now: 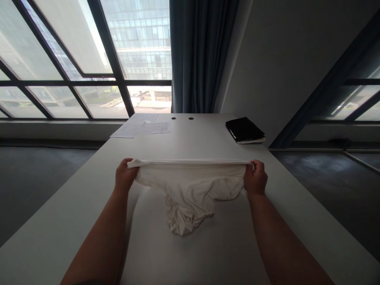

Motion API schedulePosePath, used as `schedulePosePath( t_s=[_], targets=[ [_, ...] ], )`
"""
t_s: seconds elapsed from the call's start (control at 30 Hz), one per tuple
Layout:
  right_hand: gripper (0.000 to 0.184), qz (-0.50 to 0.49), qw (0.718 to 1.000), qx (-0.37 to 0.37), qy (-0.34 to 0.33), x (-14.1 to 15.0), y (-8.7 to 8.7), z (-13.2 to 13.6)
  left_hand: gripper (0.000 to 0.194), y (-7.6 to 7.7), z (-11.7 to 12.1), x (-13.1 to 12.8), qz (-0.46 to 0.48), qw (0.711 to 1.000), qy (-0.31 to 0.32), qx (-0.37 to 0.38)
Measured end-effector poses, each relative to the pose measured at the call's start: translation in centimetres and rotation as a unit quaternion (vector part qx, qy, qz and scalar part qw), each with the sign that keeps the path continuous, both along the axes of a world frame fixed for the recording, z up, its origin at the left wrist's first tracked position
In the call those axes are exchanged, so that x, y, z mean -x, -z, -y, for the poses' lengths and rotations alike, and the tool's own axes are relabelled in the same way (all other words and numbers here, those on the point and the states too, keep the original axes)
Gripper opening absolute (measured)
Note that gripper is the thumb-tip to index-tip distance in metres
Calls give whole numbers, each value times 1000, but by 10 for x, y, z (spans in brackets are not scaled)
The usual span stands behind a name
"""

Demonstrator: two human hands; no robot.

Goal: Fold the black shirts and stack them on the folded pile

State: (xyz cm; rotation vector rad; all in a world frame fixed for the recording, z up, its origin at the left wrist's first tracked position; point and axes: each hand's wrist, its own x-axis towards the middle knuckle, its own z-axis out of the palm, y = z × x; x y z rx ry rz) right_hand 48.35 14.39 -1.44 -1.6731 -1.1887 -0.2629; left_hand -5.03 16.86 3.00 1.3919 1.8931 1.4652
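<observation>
A white cloth garment (pixel 192 182) is stretched sideways between my two hands over the white table. Its far edge is pulled into a straight, taut line, while the lower part hangs crumpled and bunched toward me. My left hand (pixel 125 174) pinches the left end of that edge, with a small corner poking out past the fingers. At the opposite end, my right hand (pixel 256 177) is closed around the right corner. Folds hide the garment's exact kind.
Several printed sheets (pixel 127 129) lie at the far left of the white table (pixel 196 142). A black notebook (pixel 245 130) rests near its far right edge. Two round holes are set in the far end. Beyond stand windows and a blue curtain (pixel 202 55).
</observation>
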Motion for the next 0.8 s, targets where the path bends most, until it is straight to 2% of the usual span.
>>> schedulePosePath(
  t_s=[0.17, 0.27, 0.33, 0.4, 0.47, 0.53, 0.6, 0.63, 0.67, 0.73, 0.8],
  targets=[
    [35, 62, 998, 11, 12, -32, 8, -12, 50, 4, -6, 17, -55, 986, -152, -33],
    [34, 5, 996, 7, 92, -52, 18, -18, 35, 11, -10, 30, -65, 980, -190, -15],
    [35, -22, 989, 31, 144, -62, 20, -18, 27, 15, -12, 34, -99, 978, -183, -1],
    [38, 1, 985, 71, 154, -63, 16, -17, 27, 19, -11, 24, -143, 984, -104, -6],
    [43, 58, 985, 89, 137, -48, 7, -13, 28, 22, -6, -2, -181, 982, 49, -14],
    [42, 127, 984, 81, 91, -17, -5, -7, 27, 26, 5, -40, -235, 944, 229, -23],
    [35, 181, 979, 93, -4, 27, -13, 2, 31, 33, 20, -81, -292, 879, 377, -25],
    [32, 200, 969, 113, -86, 51, -14, 7, 38, 37, 28, -99, -313, 854, 416, -15],
    [31, 212, 951, 136, -180, 73, -14, 12, 46, 42, 35, -114, -328, 841, 429, -3],
    [28, 224, 895, 179, -341, 108, -8, 19, 57, 53, 44, -133, -354, 836, 420, 18],
    [26, 227, 863, 209, -399, 125, 0, 20, 64, 62, 44, -138, -364, 839, 404, 33]
  ],
)
